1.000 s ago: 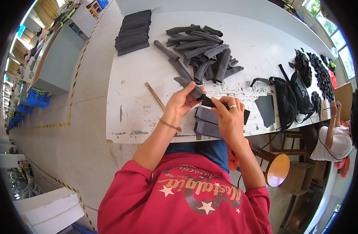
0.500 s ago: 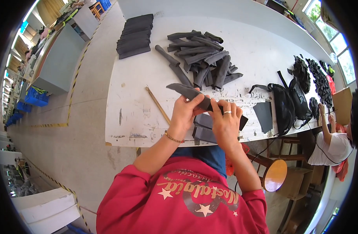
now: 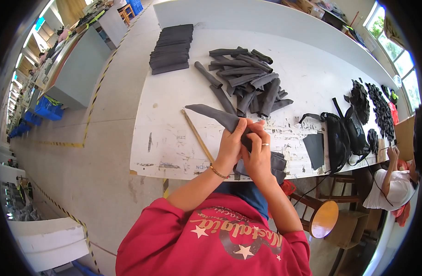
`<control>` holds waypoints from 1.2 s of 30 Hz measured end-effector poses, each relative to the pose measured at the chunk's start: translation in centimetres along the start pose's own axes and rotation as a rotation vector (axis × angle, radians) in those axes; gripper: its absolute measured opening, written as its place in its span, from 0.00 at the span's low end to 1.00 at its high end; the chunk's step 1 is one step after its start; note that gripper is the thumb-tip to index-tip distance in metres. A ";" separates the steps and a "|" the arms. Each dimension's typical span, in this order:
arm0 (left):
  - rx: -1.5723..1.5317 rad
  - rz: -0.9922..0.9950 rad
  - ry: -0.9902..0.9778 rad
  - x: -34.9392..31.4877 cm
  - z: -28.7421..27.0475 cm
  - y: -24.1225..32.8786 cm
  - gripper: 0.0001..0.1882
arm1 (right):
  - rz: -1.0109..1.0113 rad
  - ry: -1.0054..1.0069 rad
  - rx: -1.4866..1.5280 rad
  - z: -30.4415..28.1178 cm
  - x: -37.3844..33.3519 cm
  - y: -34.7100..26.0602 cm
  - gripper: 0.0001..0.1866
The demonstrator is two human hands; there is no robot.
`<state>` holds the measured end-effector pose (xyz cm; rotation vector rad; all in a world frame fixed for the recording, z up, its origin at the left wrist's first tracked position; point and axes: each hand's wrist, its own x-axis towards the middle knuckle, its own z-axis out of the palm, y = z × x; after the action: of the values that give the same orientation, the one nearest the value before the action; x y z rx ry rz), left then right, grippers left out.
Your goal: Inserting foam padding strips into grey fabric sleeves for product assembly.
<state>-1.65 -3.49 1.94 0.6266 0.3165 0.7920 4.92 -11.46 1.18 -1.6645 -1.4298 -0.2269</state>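
Both hands are closed on one dark grey fabric piece (image 3: 214, 114), held above the near part of the white table. My left hand (image 3: 231, 146) grips its middle, and a pointed end sticks out to the far left. My right hand (image 3: 258, 154), with a ring on one finger, holds the fabric close against the left; its other end is largely hidden by the fingers. Beneath the hands, several flat dark pieces (image 3: 278, 166) lie near the table edge, partly covered. A loose heap of rolled grey fabric tubes (image 3: 254, 80) lies beyond.
On the white table (image 3: 169, 133) are a neat stack of dark pieces (image 3: 172, 48), a wooden stick (image 3: 198, 137), flat dark sheets (image 3: 315, 151) and a black backpack (image 3: 337, 135). A wooden stool (image 3: 324, 220) stands right, below the edge. Another person (image 3: 390, 186) works at far right.
My right hand has moved left along the fabric, up against my left hand. The right end of the fabric no longer sticks out. The whole view has shifted slightly.
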 end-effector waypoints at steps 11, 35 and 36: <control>-0.043 -0.050 0.009 0.6 -0.8 0.6 0.15 | 0.030 -0.220 -0.025 -3.6 0.4 0.4 0.16; -0.211 0.195 0.013 -1.8 2.4 0.4 0.16 | -0.213 -0.081 0.151 -4.9 1.7 0.3 0.12; -0.223 0.179 0.006 -1.8 2.3 0.2 0.16 | -0.210 -0.091 0.158 -4.9 1.8 0.2 0.12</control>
<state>-1.84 -5.66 3.86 0.4469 0.1755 0.9858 7.59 -13.68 5.02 -1.4131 -1.6497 -0.1522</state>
